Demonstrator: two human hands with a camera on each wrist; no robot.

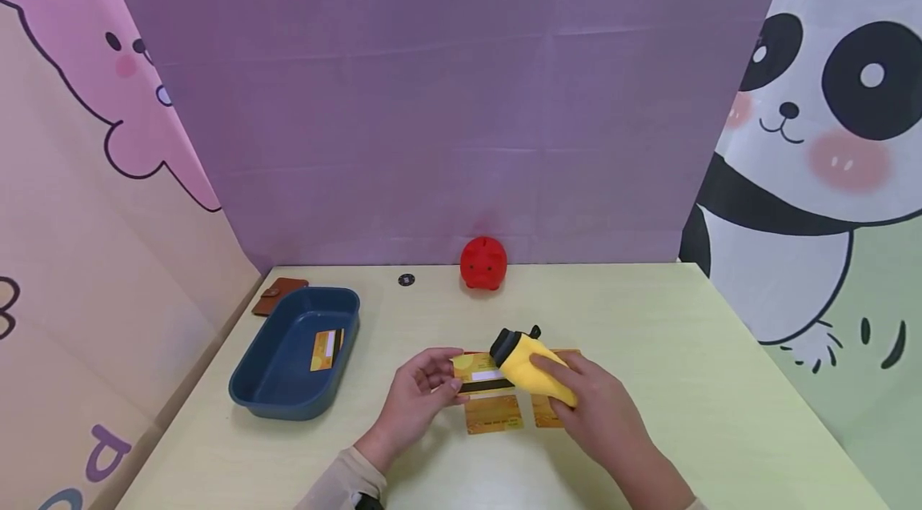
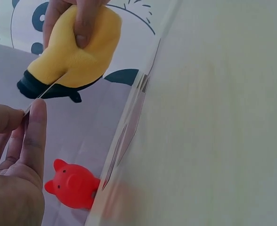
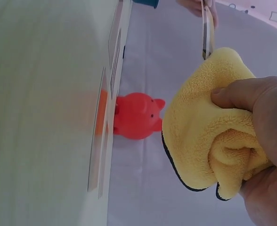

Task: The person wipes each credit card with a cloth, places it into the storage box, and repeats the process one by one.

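Pinched by its left end, a yellow bank card [image 1: 475,370] with a black stripe is held by my left hand [image 1: 418,394] above the table, seen nearly edge-on in the left wrist view. My right hand [image 1: 605,410] grips a bunched yellow cloth [image 1: 536,372] with dark edging, its fluffy folds [image 3: 209,122] plain in the right wrist view. The cloth lies over the card's right end in the head view. Below the hands, more cards lie on the table, among them a gold card [image 1: 493,415] and another gold card [image 1: 547,414] partly hidden by the right hand.
To the left stands a blue basin [image 1: 288,411] with a striped card [image 1: 327,350] inside. Behind it lies a brown wallet [image 1: 277,295]. A small black disc [image 1: 406,279] and a red piggy bank [image 1: 483,263] sit near the table's far edge.
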